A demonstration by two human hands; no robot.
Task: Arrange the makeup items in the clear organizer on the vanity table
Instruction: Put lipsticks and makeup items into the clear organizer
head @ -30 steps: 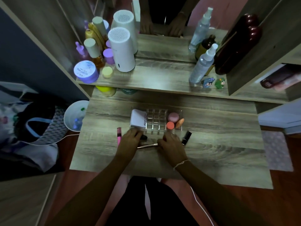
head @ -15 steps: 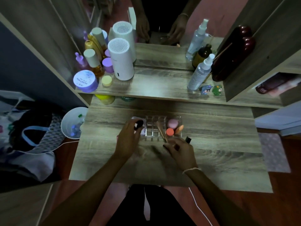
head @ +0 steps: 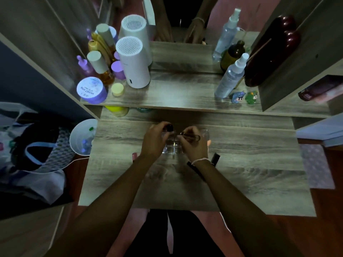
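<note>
The clear organizer (head: 171,149) sits mid-table, mostly hidden under both hands. My left hand (head: 156,140) hovers over its left side, closed on a small dark round-topped item (head: 169,127). My right hand (head: 194,143) is over its right side, pinching a thin makeup brush (head: 191,136) that lies roughly level above the compartments. A black lipstick tube (head: 215,158) lies on the table just right of my right wrist. A pink tube (head: 134,156) peeks out left of my left wrist. The sponges and white compact in the organizer are hidden.
The raised shelf (head: 176,97) behind holds a white humidifier (head: 133,62), a purple jar (head: 91,89), several bottles at left, a spray bottle (head: 232,76) and two small figurines (head: 245,97) at right. A white bin (head: 81,138) stands left of the table.
Both hands lifted their items from the table's front and moved forward over the organizer. The brush swung from upright-tilted to roughly level. The camera tipped closer.
</note>
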